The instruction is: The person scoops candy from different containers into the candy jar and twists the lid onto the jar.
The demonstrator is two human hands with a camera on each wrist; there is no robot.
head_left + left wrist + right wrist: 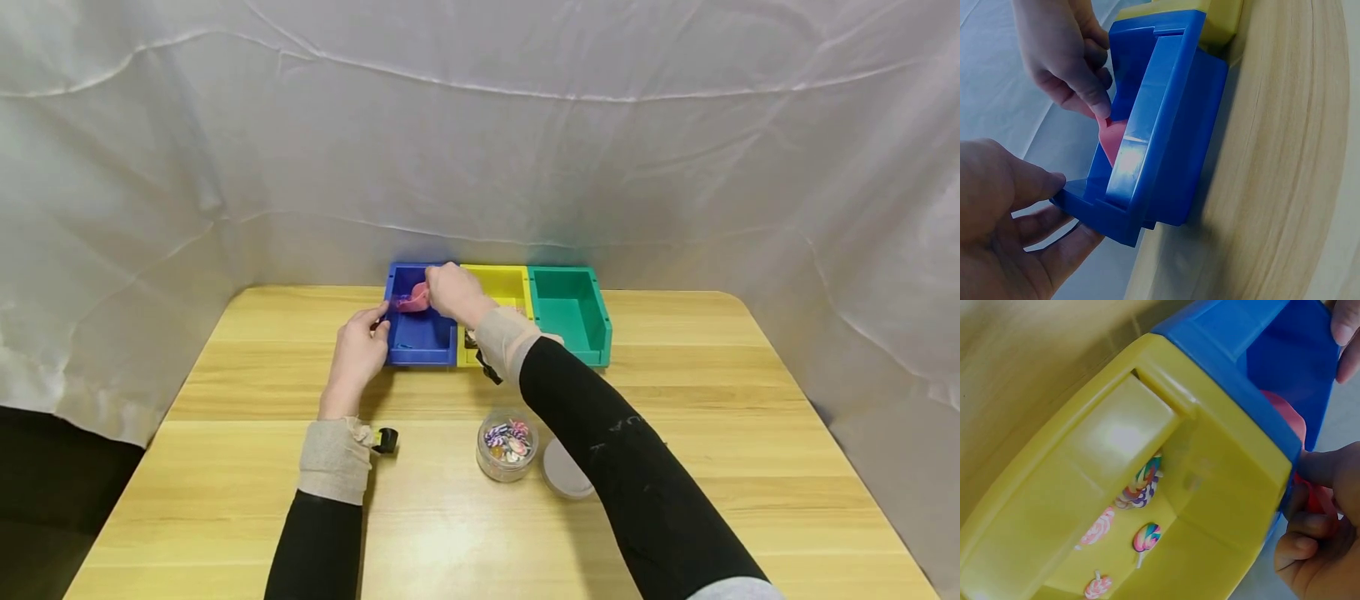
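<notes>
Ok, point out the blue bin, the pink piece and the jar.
blue bin (pixel 420 337), head view, bare floor near the front
pink piece (pixel 412 300), head view, part showing beside the right hand
jar (pixel 507 454), head view, clear side wall

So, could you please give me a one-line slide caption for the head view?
Right hand holds a pink piece over the blue bin while the left hand steadies its corner.
</notes>
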